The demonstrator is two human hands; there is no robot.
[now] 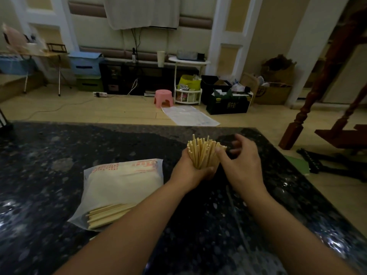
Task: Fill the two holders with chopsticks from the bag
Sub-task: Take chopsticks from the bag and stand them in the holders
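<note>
My left hand (pixel 190 171) grips a thick bundle of pale wooden chopsticks (pixel 202 153) and holds it upright over the dark stone table (pixel 59 147). My right hand (pixel 244 167) is just right of the bundle, its thumb touching the sticks. Its fingers are blurred and curve over a dark shape behind; I cannot tell if they hold anything. The white chopstick bag (pixel 123 183) with red print lies flat to the left. More chopsticks (pixel 107 215) stick out of its open near end. No holder shows clearly against the dark table.
The table's far edge runs just beyond my hands and its right edge slants down to the right. Past it are a wooden floor, a pink stool (pixel 163 98), boxes, and a wooden stair post (pixel 297 124) at the right.
</note>
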